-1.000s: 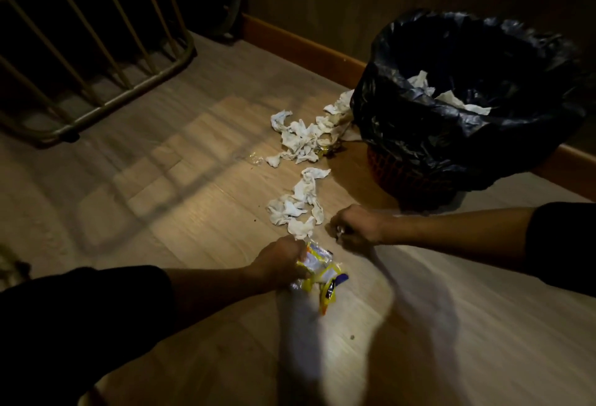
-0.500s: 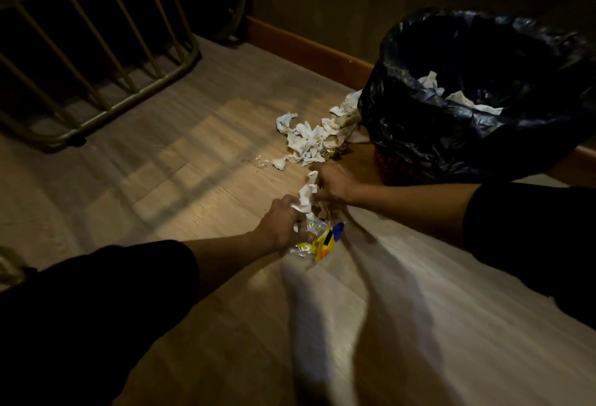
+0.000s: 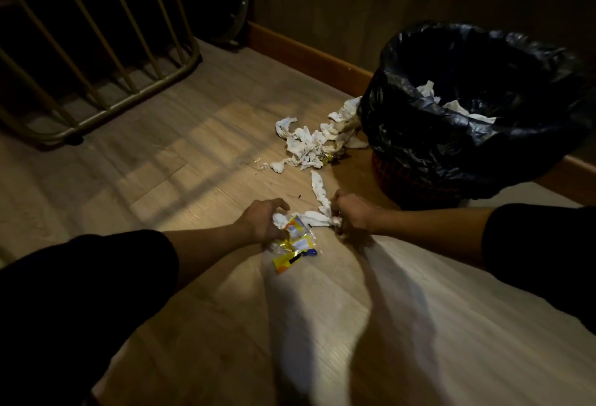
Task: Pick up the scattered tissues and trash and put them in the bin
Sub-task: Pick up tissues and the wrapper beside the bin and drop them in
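Note:
My left hand (image 3: 261, 220) is low on the wooden floor, closed around yellow and white wrappers (image 3: 295, 244) and a bit of tissue. My right hand (image 3: 350, 217) is just to the right of it, clenched on a strip of white tissue (image 3: 319, 193) that trails away toward the bin. A larger heap of crumpled tissues (image 3: 309, 144) lies farther off, against the bin's left side. The bin (image 3: 419, 180) is red mesh lined with a black bag (image 3: 403, 122), and white tissues (image 3: 451, 106) lie inside it.
A small clear plastic scrap (image 3: 260, 164) lies left of the heap. A metal railing (image 3: 106, 83) stands at the far left. A wooden skirting board (image 3: 306, 54) and wall run behind the bin. Dim light, with my arms' shadows falling toward me.
Both hands have gathered the near cluster of tissues. My right hand went forward to the tissues, then drew back with a strip. My left hand kept the wrappers.

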Demonstrator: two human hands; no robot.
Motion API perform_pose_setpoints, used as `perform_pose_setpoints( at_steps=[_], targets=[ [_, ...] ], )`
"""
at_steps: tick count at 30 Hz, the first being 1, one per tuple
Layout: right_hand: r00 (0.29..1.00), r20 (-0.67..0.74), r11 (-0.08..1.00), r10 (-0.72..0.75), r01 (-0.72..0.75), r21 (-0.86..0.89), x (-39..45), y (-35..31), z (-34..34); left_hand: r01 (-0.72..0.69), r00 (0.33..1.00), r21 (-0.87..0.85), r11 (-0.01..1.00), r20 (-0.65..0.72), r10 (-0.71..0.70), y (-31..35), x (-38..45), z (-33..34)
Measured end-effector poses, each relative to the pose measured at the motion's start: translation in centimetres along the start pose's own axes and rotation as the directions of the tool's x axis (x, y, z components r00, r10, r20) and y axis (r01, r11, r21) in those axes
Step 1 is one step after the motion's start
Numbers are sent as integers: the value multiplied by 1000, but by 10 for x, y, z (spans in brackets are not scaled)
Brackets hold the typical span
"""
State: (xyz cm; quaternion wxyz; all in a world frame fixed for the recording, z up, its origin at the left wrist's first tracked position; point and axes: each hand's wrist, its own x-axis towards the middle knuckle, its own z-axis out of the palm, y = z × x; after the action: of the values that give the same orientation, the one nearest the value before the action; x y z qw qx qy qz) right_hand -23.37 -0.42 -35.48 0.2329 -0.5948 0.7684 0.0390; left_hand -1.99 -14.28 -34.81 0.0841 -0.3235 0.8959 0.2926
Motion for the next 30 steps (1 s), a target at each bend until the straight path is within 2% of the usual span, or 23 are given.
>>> perform_pose_setpoints(
  at_steps=[2, 5, 9, 11, 14, 18, 25, 30],
  targets=[
    [999, 11, 1000, 30, -30, 5, -2, 4, -5, -6, 1000, 38, 999, 27, 5, -2, 2, -8],
    [997, 7, 997, 77, -77, 8, -1, 11, -14, -4, 1000, 62, 998, -7, 4, -2, 4, -14],
    [994, -70, 996, 89, -91, -16, 3, 13, -26, 13, 999, 125, 992, -37, -8, -1, 14, -26],
    [992, -34, 993, 119, -119, 14, 8, 8, -29, 29, 998, 128, 991, -64, -21, -2, 24, -35],
    [987, 94, 991, 134, -134, 0, 13, 4, -28, 35, 995, 92, 995, -100, -26, 2, 43, -48],
    [988, 78, 991, 133, -134, 9, 8, 9, -20, -12, 987, 64, 998, -158, 22, 14, 71, -62],
    [992, 5, 992, 124, -124, -29, -25, 11, -8, -73, 994, 9, 997, -85, 73, 41, 124, -63],
    [992, 52, 993, 113, -111, -43, -41, 11, -8, -52, 997, -10, 999, -63, 51, 35, 152, -37]
  ],
)
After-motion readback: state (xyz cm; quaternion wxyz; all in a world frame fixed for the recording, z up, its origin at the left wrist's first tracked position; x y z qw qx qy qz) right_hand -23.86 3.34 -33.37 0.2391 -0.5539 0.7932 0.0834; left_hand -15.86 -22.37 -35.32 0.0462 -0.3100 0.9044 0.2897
